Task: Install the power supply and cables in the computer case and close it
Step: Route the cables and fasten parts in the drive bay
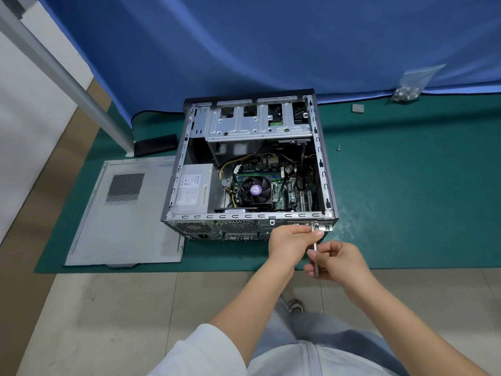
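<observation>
Computer case (pixel 252 169) lies open-side-up on the green mat (pixel 406 199), power supply (pixel 193 189) seated at its left. Right hand (pixel 337 260) grips a screwdriver (pixel 315 249) aimed at the near rear bracket — left hand (pixel 294 238) pinches the shaft near its tip, likely steadying it. Side panel (pixel 127 213) lies left, off.

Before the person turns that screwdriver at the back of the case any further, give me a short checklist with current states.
1. Power supply seated in the computer case: ok.
2. Screwdriver tip engaged on a screw: cannot tell.
3. Right hand grips the handle: ok.
4. Left hand steadies the shaft: ok.
5. Side panel fitted: not ok, lies on the mat.
6. Spare screw within reach: ok.
</observation>
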